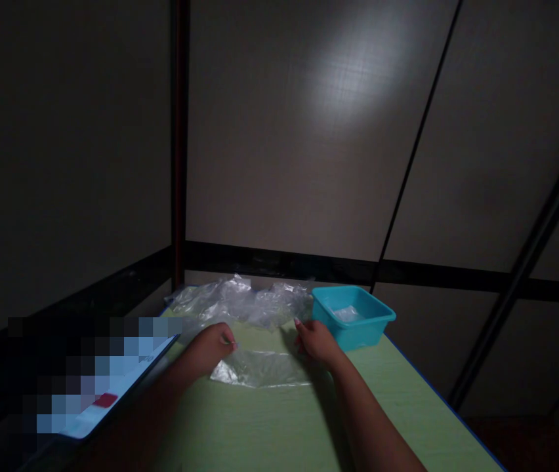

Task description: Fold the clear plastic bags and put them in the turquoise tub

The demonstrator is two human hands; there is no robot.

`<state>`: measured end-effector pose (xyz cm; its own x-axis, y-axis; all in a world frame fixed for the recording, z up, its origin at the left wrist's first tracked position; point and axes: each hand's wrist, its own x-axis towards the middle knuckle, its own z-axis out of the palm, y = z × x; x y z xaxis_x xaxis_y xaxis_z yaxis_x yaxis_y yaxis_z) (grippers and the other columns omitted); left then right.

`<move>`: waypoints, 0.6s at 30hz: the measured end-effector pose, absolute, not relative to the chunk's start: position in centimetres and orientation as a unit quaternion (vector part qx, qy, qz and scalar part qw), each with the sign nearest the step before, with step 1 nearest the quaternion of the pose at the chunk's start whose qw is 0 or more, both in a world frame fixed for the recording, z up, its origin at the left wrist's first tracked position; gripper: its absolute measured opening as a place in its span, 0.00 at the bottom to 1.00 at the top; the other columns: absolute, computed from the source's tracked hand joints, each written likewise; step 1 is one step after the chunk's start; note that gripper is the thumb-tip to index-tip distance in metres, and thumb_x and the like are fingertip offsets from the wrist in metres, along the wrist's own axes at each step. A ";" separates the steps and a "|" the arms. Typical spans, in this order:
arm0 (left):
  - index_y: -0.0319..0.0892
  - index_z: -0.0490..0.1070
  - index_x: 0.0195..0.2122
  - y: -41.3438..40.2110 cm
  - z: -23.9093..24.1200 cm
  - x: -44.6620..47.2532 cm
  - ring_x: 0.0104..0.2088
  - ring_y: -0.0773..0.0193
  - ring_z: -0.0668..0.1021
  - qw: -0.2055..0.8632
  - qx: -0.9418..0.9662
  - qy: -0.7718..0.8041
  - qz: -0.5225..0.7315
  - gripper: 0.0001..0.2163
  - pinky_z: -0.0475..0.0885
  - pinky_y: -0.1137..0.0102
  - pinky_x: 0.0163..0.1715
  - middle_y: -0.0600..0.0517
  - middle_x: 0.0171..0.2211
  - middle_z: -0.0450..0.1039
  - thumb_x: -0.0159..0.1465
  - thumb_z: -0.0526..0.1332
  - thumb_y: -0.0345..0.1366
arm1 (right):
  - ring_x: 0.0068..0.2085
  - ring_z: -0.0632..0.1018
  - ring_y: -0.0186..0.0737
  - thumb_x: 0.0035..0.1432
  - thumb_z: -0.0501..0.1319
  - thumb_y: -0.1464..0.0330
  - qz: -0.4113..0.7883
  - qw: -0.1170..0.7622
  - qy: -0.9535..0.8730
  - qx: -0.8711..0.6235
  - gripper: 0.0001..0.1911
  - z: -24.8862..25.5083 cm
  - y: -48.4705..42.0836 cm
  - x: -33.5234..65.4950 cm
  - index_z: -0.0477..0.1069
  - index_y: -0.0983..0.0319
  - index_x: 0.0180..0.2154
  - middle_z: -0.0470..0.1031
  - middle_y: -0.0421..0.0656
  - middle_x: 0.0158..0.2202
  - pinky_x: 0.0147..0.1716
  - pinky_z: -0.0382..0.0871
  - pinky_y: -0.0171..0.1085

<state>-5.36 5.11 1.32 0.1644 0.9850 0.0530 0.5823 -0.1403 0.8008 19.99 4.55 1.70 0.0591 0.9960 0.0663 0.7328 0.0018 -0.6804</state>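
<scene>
Dim light, one clear bag (264, 370) lying flat on the green surface (240, 432), just on your side of both hands and spanning most of the gap between them. Your left hand (213, 347) is curled, thumb drawn close to the forefinger near the bag's far left edge; whether it has film in the pinch, you can't tell from here. Your right hand (316, 341) is loosely closed above the right end, thumb raised; its grip is also unclear. For handling this bag well: take only the very edge, roll thumb against finger to be sure of a single layer, and keep both sides level so the film doesn't pucker. Thin film will likely cling and slide, so favour light, even tension over a tug. Beyond your hands, a crumpled heap of plastic (240, 305); keep knuckles clear of it. Just past your right hand, a turquoise tub (365, 335) holds a clear packet (347, 313). Left of your left hand, a lit screen (117, 383), partly blurred out.
</scene>
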 end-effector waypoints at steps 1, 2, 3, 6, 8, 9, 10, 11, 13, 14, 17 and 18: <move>0.40 0.63 0.25 5.2 1.4 -5.4 0.18 0.70 0.67 0.322 0.689 0.567 0.317 0.04 0.56 0.77 0.16 0.57 0.18 0.63 0.50 0.55 0.34 | 0.19 0.70 0.35 0.59 0.42 0.54 0.216 0.283 -0.648 -0.674 0.28 1.6 4.5 20.0 0.67 0.64 0.21 0.71 0.45 0.18 0.20 0.60 0.32; 0.40 0.63 0.24 5.2 1.5 -5.4 0.19 0.69 0.67 0.319 0.688 0.565 0.326 0.03 0.56 0.77 0.16 0.57 0.18 0.63 0.50 0.55 0.34 | 0.20 0.71 0.36 0.59 0.43 0.54 0.201 0.276 -0.648 -0.681 0.28 1.6 4.5 20.1 0.67 0.64 0.20 0.71 0.46 0.18 0.21 0.60 0.32; 0.40 0.63 0.24 5.3 1.6 -5.4 0.20 0.69 0.67 0.317 0.687 0.563 0.334 0.03 0.56 0.77 0.17 0.57 0.19 0.63 0.50 0.55 0.33 | 0.22 0.72 0.37 0.58 0.44 0.54 0.185 0.268 -0.648 -0.689 0.27 1.6 4.5 20.2 0.68 0.64 0.20 0.71 0.46 0.18 0.22 0.60 0.33; 0.40 0.63 0.24 5.3 1.8 -5.3 0.18 0.70 0.65 0.326 0.682 0.555 0.347 0.03 0.56 0.77 0.17 0.58 0.17 0.62 0.50 0.54 0.33 | 0.24 0.73 0.39 0.57 0.47 0.55 0.148 0.244 -0.647 -0.707 0.25 1.5 4.5 20.3 0.69 0.65 0.22 0.71 0.47 0.19 0.24 0.60 0.34; 0.40 0.62 0.26 5.2 1.9 -5.2 0.15 0.71 0.63 0.343 0.677 0.549 0.350 0.04 0.54 0.77 0.15 0.58 0.16 0.61 0.51 0.53 0.35 | 0.26 0.74 0.41 0.57 0.46 0.54 0.135 0.235 -0.647 -0.713 0.25 1.5 4.5 20.3 0.70 0.65 0.23 0.72 0.49 0.20 0.25 0.60 0.34; 0.40 0.62 0.26 5.2 2.0 -5.1 0.15 0.71 0.62 0.351 0.675 0.546 0.351 0.05 0.53 0.77 0.14 0.59 0.16 0.60 0.52 0.53 0.36 | 0.27 0.74 0.42 0.57 0.45 0.54 0.131 0.232 -0.647 -0.714 0.26 1.6 4.4 20.3 0.70 0.65 0.23 0.72 0.50 0.21 0.26 0.60 0.35; 0.40 0.62 0.27 5.1 2.1 -5.1 0.14 0.71 0.62 0.357 0.673 0.543 0.353 0.06 0.53 0.77 0.14 0.59 0.15 0.60 0.52 0.53 0.37 | 0.28 0.74 0.42 0.58 0.44 0.53 0.127 0.231 -0.648 -0.715 0.27 1.7 4.4 20.3 0.70 0.65 0.24 0.73 0.51 0.22 0.26 0.61 0.35; 0.40 0.62 0.27 5.0 2.2 -5.1 0.14 0.71 0.62 0.363 0.671 0.540 0.355 0.06 0.53 0.77 0.14 0.59 0.15 0.59 0.52 0.53 0.37 | 0.29 0.74 0.43 0.58 0.43 0.53 0.122 0.229 -0.650 -0.714 0.28 1.8 4.4 20.2 0.71 0.65 0.24 0.73 0.52 0.24 0.27 0.61 0.35; 0.41 0.62 0.26 4.9 2.4 -5.1 0.14 0.71 0.61 0.371 0.668 0.535 0.359 0.06 0.52 0.77 0.14 0.60 0.14 0.57 0.51 0.53 0.38 | 0.32 0.74 0.44 0.59 0.43 0.55 0.111 0.226 -0.657 -0.711 0.27 2.1 4.2 20.2 0.71 0.66 0.26 0.74 0.53 0.27 0.29 0.61 0.36; 0.41 0.62 0.26 4.9 2.5 -5.1 0.14 0.71 0.61 0.375 0.667 0.533 0.360 0.06 0.52 0.77 0.14 0.60 0.14 0.57 0.50 0.53 0.38 | 0.34 0.74 0.44 0.59 0.44 0.56 0.100 0.226 -0.662 -0.708 0.25 2.3 4.2 20.1 0.71 0.65 0.28 0.74 0.53 0.30 0.31 0.62 0.36; 0.40 0.63 0.26 4.9 2.6 -5.2 0.15 0.72 0.61 0.384 0.664 0.529 0.364 0.07 0.51 0.77 0.15 0.60 0.15 0.58 0.49 0.55 0.39 | 0.43 0.71 0.45 0.58 0.47 0.65 0.039 0.226 -0.694 -0.683 0.16 2.5 3.9 19.9 0.70 0.65 0.38 0.71 0.52 0.41 0.41 0.60 0.37; 0.40 0.63 0.25 4.9 2.6 -5.2 0.15 0.72 0.61 0.386 0.662 0.529 0.365 0.08 0.51 0.77 0.15 0.59 0.15 0.59 0.48 0.55 0.39 | 0.47 0.68 0.44 0.57 0.48 0.67 0.019 0.222 -0.709 -0.669 0.15 2.4 3.8 19.8 0.68 0.64 0.42 0.69 0.51 0.45 0.45 0.58 0.37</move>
<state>-5.23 4.88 2.64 0.1741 0.9818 0.0762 0.4181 -0.1437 0.8970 19.76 3.78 2.42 -0.0063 0.9572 0.2893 0.9401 0.1042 -0.3245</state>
